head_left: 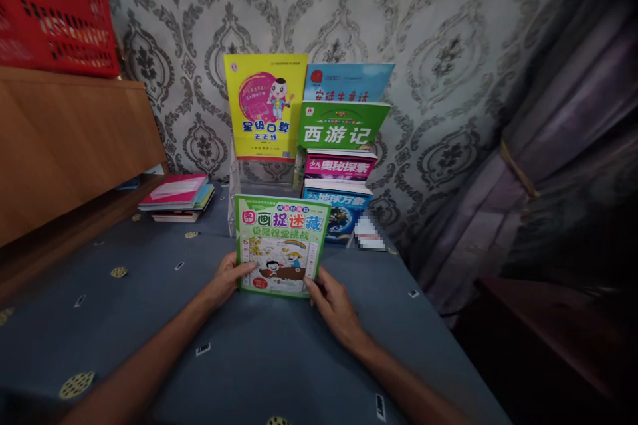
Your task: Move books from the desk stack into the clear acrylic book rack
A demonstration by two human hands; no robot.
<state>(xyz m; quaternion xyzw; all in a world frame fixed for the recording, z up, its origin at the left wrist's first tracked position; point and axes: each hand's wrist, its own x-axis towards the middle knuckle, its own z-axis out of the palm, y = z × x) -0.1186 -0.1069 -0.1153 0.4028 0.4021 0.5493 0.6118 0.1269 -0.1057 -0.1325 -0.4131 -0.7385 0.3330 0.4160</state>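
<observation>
A green-bordered picture book (282, 246) stands nearly upright between my two hands, its cartoon cover facing me. My left hand (232, 277) grips its lower left edge with the thumb on the cover. On the lower right edge, my right hand (335, 299) holds it the same way; the fingers behind the book are hidden. Just beyond is a clear tiered book rack (231, 192). A yellow workbook (266, 106) sits high in its left column. The right column bears a light blue book (349, 80), a green book (343, 126), a magenta book (339, 166) and a blue book (343, 222).
A small pile of books (174, 192) lies left of the rack on the dark patterned cloth (149, 292). A red basket (60, 20) sits on a wooden cabinet (74, 146) at left. Curtains (528, 126) hang at right, and a papered wall (423, 33) closes the back.
</observation>
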